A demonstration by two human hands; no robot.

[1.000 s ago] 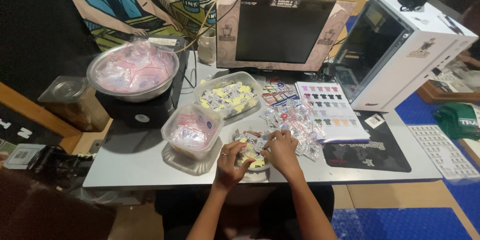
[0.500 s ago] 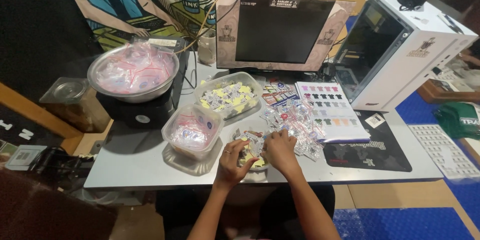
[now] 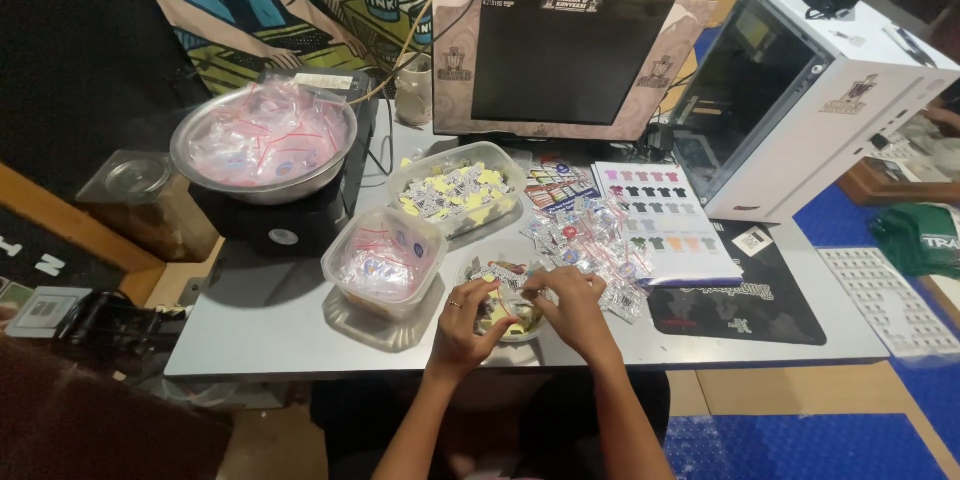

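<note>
While both hands meet over the bowl (image 3: 505,325) at the table (image 3: 250,330) front | left hand (image 3: 462,315) and right hand (image 3: 570,302): fingers pinched on one packet (image 3: 500,278) | tub (image 3: 385,260) just left.

Dim, warm indoor light falls from above onto the table (image 3: 300,340), whose grey top is the brightest patch, while the left side sinks into near black. The bowl (image 3: 262,143) rim and bags glint. Wide-angle bending curves the edges; small items look soft and slightly blurred near the hands
</note>
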